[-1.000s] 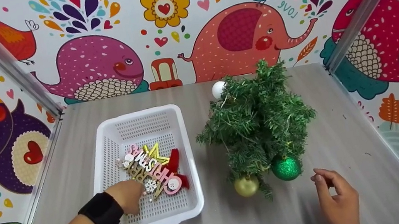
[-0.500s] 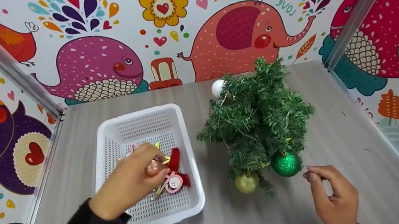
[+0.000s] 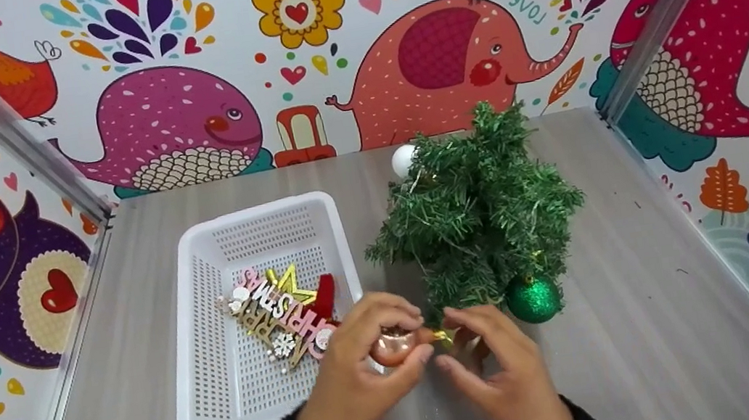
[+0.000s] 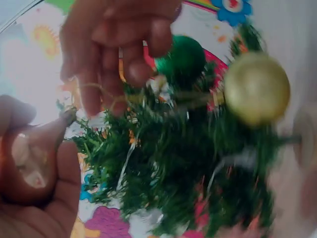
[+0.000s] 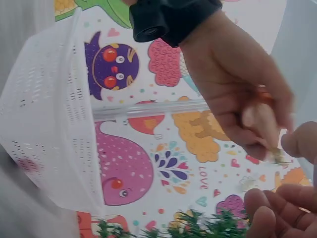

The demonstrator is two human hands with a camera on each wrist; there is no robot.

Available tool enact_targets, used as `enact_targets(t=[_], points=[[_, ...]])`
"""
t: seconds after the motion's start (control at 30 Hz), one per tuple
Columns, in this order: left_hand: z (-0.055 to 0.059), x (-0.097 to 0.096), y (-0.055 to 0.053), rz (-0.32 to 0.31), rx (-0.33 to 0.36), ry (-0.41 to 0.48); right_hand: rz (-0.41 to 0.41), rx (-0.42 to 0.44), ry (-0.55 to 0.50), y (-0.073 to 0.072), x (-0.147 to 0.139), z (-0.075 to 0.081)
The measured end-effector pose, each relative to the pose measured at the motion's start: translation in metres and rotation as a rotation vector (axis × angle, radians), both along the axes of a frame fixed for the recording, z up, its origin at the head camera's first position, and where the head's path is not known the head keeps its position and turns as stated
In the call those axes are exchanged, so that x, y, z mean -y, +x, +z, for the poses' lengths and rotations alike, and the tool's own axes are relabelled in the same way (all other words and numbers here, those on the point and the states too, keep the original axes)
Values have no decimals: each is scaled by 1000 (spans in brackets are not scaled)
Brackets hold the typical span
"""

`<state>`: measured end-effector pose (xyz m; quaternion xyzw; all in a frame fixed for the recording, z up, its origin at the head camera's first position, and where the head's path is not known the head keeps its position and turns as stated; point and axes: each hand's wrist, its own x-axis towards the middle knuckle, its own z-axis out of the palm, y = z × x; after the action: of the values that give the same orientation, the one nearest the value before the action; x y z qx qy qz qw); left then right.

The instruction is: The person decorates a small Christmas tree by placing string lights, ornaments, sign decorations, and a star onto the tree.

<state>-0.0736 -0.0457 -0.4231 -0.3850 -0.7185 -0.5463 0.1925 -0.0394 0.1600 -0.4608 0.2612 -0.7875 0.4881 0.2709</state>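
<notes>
My left hand (image 3: 355, 381) holds a shiny copper-coloured Christmas bauble (image 3: 395, 348) between fingers and thumb, its narrow neck and gold cap pointing right. My right hand (image 3: 511, 374) is close by, thumb and forefinger apart on either side of the cap. In the left wrist view the bauble (image 4: 34, 163) tapers like a teardrop, and a thin gold loop lies by the right fingers. Just behind the hands stands a small artificial Christmas tree (image 3: 486, 223). It bears a glittery green bauble (image 3: 532, 299), a white ball (image 3: 404, 162) and a gold bauble (image 4: 257, 89), mostly hidden in the head view.
A white perforated plastic basket (image 3: 182, 354) stands to the left. Inside lie a "Christmas" letter sign (image 3: 287, 317), a gold star (image 3: 293, 283) and a red piece (image 3: 324, 297). Patterned panels (image 3: 299, 89) enclose the grey tabletop (image 3: 639, 319) at the back and sides.
The left hand has lifted the copper bauble out of the basket and carried it right, to the front of the tree. My right hand has moved left to meet it.
</notes>
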Motion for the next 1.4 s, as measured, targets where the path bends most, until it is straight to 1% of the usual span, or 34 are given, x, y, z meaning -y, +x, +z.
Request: enact_targets(t=[0.03,0.13,0.23,0.3,0.4,0.5,0.63,0.7,0.77,0.87,0.93,0.97,1.03,1.1,1.13,1.2,1.23,1.3,1.4], points=[[-6,-4,2,1,19,31,-6,24,8,0,0,-1],[-22,-10,6,15,99,97,-35,45,27,-1,-2,-3],[-34,-10,10,29,199,139,-34,88,-2,0,-7,-3],[-39,-9,10,24,249,158,-18,114,-42,0,-11,-2],[-43,-7,9,17,298,150,53,137,-118,-1,-14,-1],[-46,-5,7,5,316,127,128,113,-157,-2,-12,1],[-48,-7,3,25,305,78,154,71,-135,-5,-7,6],[-50,-10,0,29,276,62,164,38,-111,-8,-5,9],[-51,-13,-1,20,238,66,183,-16,-80,-12,-3,11],[-49,-18,-1,-6,192,108,210,-97,-39,-18,0,14],[-45,-22,0,0,174,133,204,-130,-21,-20,0,17],[-43,-24,0,5,177,148,194,-141,-13,-20,-1,19],[-37,-28,0,6,184,178,167,-149,0,-19,-3,25],[-30,-32,-1,-10,199,199,141,-158,18,-20,-6,31],[-26,-33,-3,-19,196,204,131,-163,23,-21,-7,35],[-17,-36,-8,-34,163,205,121,-167,18,-25,-10,45],[-13,-37,-12,-29,125,199,119,-171,16,-28,-10,50],[-3,-40,-21,12,46,183,73,-166,19,-34,-11,62],[10,-45,-32,128,-52,158,-34,-129,63,-42,-10,79]])
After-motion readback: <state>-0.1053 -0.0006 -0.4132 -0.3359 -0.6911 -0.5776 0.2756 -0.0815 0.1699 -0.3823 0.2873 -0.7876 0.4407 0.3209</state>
